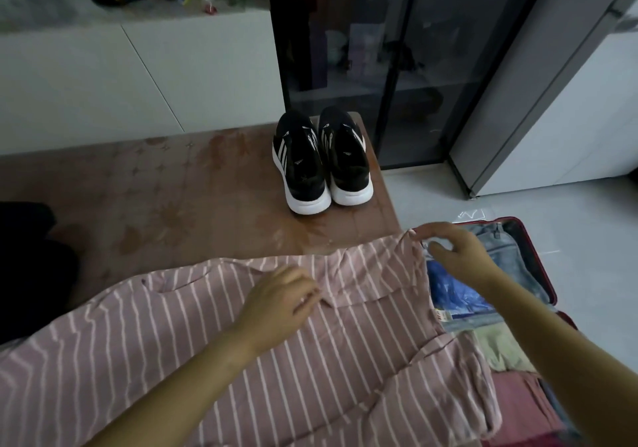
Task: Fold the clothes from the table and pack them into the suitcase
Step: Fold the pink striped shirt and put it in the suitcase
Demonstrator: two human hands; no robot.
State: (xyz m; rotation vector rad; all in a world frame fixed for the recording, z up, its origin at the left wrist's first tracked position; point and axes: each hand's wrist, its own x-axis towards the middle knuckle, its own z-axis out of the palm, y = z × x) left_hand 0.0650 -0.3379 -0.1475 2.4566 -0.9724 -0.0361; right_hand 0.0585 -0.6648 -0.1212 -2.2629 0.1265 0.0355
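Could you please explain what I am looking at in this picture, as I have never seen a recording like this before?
There is no machine here. A person wears a camera on their head, so this single picture looks forward and down at their own two bare arms. In front of them is a table with a pink striped garment spread over it. The left hand pinches the cloth near its middle, and the right hand pinches its far right corner. A pair of black sneakers stands at the table's far corner. To the right an open suitcase lies on the floor, already holding denim, a blue bag and other folded items.
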